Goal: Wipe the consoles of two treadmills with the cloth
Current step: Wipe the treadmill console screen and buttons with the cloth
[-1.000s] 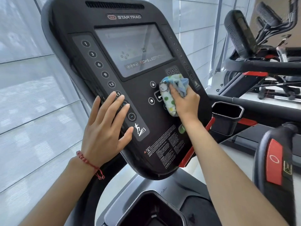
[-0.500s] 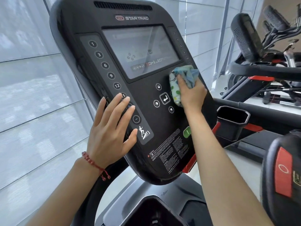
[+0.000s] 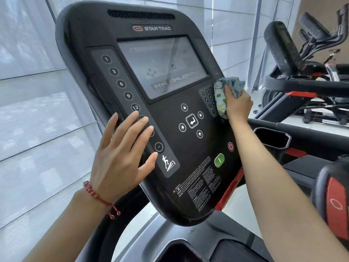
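Observation:
A black treadmill console [image 3: 170, 167] with a grey screen and round buttons fills the middle of the view. My right hand [image 3: 238, 104] grips a bunched cloth [image 3: 223, 95], white with green spots and blue, against the console's right edge beside the number keypad. My left hand [image 3: 122, 157] lies flat with spread fingers on the left button strip, covering the buttons below the 12. A second treadmill console [image 3: 281, 48] stands at the far right, seen from the side.
A black cup holder [image 3: 272, 138] sits right of the console, another at the bottom [image 3: 177, 250]. A handgrip with a red pad [image 3: 334, 203] is at the lower right. Window blinds [image 3: 37, 110] run behind on the left. Exercise machines [image 3: 321, 35] crowd the back right.
My right hand has slid the cloth up and to the right, from the arrow keys to the console's right edge. My left hand has stayed on the left button strip.

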A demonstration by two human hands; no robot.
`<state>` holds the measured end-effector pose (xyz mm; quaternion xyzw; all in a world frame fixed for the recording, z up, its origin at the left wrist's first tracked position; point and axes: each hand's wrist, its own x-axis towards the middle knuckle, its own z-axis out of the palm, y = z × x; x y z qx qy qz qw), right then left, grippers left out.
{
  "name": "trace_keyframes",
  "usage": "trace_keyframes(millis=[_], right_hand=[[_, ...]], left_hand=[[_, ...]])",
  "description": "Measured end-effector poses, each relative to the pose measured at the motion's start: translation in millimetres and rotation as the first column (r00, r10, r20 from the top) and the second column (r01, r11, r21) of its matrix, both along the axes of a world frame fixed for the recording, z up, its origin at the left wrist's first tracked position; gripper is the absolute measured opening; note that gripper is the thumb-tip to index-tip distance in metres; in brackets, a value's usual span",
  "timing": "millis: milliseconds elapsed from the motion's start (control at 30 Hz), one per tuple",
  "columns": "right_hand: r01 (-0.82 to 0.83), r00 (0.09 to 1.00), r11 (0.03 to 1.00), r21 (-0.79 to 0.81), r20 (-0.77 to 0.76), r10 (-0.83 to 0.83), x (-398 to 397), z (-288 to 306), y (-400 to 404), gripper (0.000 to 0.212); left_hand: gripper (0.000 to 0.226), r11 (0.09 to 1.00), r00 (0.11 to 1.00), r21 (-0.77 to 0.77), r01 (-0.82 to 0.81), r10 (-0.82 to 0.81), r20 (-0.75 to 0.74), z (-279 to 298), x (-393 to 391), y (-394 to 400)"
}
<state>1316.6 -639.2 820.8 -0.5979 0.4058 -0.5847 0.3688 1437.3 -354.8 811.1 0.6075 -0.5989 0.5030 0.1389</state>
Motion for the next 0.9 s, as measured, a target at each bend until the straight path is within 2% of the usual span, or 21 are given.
trace_keyframes(millis=[200, 367, 533, 667, 900], right_hand=[[0.173, 0.985, 0.945, 0.276, -0.018, -0.174, -28, -34, -7, 0.05], [0.217, 0.971, 0.906, 0.364, 0.012, -0.237, -20, -23, -8, 0.053], [0.165, 0.977, 0.935, 0.315, 0.08, -0.199, 9, 17, -11, 0.048], [0.153, 0.985, 0.95, 0.273, 0.038, -0.169, 35, 55, -16, 0.048], [0.08, 0.994, 0.982, 0.17, 0.065, -0.092, 75, 118, -20, 0.045]], left_hand=[[0.043, 1.0, 0.999, 0.005, -0.001, 0.0, 0.035, 24, 18, 3], [0.046, 0.999, 0.998, 0.042, -0.013, 0.01, 0.067, 40, 29, 1], [0.045, 0.998, 0.997, 0.058, 0.018, -0.022, 0.076, 42, 33, -2], [0.044, 0.998, 0.997, 0.043, 0.05, -0.052, 0.065, 43, 35, -4], [0.044, 0.995, 0.994, 0.037, 0.091, -0.093, 0.064, 44, 38, -6]])
